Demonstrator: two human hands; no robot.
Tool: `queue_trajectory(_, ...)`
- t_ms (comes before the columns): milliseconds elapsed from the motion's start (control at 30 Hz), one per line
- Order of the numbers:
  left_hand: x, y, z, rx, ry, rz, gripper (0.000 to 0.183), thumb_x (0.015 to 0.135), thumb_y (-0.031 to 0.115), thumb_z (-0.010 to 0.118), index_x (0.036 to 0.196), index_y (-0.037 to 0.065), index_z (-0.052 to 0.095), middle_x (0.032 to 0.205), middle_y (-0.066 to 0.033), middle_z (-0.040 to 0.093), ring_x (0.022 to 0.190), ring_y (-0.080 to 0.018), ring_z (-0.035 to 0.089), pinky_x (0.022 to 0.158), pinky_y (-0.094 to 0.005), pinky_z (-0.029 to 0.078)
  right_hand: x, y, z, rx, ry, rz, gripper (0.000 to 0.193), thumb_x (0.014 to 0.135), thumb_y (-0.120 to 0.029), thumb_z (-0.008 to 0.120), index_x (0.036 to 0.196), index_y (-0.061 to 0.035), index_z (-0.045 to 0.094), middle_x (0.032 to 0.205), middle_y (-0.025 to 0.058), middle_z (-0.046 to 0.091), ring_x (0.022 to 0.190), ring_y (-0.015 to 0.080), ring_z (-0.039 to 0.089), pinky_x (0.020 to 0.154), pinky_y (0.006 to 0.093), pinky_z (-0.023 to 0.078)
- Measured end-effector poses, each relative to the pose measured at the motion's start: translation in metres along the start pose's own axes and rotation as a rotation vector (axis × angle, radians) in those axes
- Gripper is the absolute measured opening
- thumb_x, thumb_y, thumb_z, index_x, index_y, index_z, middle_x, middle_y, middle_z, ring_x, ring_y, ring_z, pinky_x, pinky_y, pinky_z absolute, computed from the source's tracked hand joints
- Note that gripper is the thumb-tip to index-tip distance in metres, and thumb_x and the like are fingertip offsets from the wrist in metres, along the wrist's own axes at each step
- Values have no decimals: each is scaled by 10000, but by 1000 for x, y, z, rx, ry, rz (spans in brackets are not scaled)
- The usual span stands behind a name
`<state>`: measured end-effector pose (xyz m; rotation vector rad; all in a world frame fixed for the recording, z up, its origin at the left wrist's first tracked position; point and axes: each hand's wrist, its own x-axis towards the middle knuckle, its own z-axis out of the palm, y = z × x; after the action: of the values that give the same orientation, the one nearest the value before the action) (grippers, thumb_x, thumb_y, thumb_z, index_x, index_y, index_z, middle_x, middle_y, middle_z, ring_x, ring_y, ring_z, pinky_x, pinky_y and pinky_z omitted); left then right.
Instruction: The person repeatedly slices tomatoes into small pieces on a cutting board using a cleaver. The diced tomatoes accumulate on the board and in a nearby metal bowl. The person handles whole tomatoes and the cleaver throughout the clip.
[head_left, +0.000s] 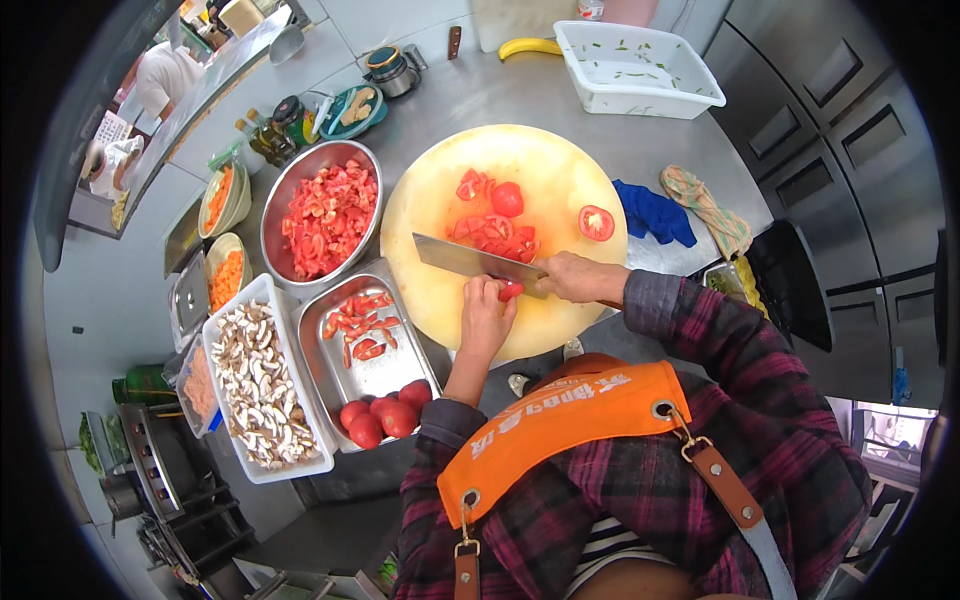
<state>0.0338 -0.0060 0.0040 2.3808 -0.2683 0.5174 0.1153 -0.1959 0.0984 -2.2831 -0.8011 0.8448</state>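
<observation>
Lettering (pixel 548 398) crosses the orange bib (pixel 590 411); left fingers (pixel 486 291) pinch tomato (pixel 511 291), right fingers (pixel 557 280) clasp the cleaver (pixel 468 258).

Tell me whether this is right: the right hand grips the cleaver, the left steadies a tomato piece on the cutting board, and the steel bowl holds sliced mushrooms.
The stated contents are wrong: the head view shows chopped tomatoes in the steel bowl. The right hand does grip the cleaver, and the left hand steadies a tomato piece on the cutting board.
</observation>
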Motion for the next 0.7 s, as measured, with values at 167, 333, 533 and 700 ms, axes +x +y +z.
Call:
queue_trajectory(167,33,-12,-9,72,-43,-12,347,663,27,762,939,24,550,1022,-166,517,990,-362,514,855,-446,453,-17,13,-23,161,155,7,287,912,-195,566,1106,14,585,789,235,625,746,379,630,693,425,499)
queue_trajectory(333,102,-17,3,256,-47,52,371,741,335,748,943,54,616,949,-137,574,942,-329,573,804,-446,470,-42,18,-50,160,480,-91,218,936,-176,568,978,36,598,704,183,570,659,318,603,616,406,474)
queue_trajectory(533,174,-6,62,552,-392,-129,419,755,276,714,1089,42,614,1049,-174,596,1004,-325,595,801,-465,512,-56,31,-50,381,525,-34,249,977,-224,559,979,24,545,604,75,538,491,138,523,474,304,438)
queue_trajectory(700,158,1,44,113,-240,-168,473,743,156,696,1191,49,588,1132,-206,580,1040,-347,586,874,-446,503,-56,36,-53,461,542,53,247,983,-208,537,994,39,551,612,82,550,466,169,517,475,324,445)
